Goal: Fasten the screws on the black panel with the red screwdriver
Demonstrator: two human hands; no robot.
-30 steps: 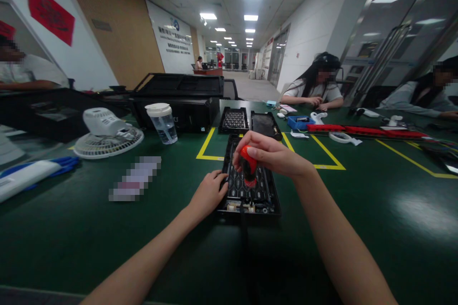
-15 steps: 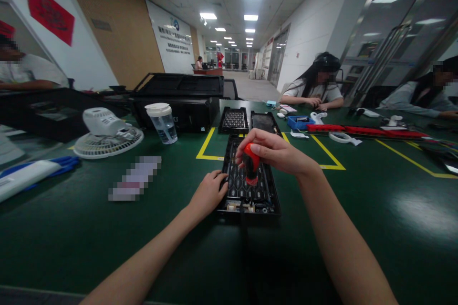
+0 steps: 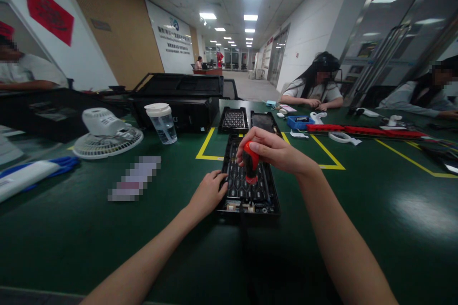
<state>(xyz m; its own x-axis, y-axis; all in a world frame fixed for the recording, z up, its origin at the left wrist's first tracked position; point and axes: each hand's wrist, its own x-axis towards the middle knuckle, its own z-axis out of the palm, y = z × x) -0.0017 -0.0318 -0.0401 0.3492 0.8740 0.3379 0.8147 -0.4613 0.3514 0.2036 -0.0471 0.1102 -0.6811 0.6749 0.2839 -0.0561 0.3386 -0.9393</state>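
Observation:
A black rectangular case (image 3: pixel 234 186) lies on the green table in front of me, its long side pointing away. Inside it are rows of dark, hexagon-shaped cells, with pale connectors at the near end. My left hand (image 3: pixel 209 191) grips the left rim of the case, fingers bent over the edge. In my right hand (image 3: pixel 274 151) is a red and black screwdriver (image 3: pixel 251 164), handle up and held nearly upright over the right half of the case. The tip points down near the inner edge of the cells; what it touches is too small to tell.
Two smaller black trays (image 3: pixel 234 120) stand behind the case. To the left are a water cup (image 3: pixel 162 124), a white fan (image 3: pixel 107 136) and a large black box (image 3: pixel 189 113). On the right are a blue bin (image 3: pixel 299 122), a tape roll (image 3: pixel 339 137) and people seated.

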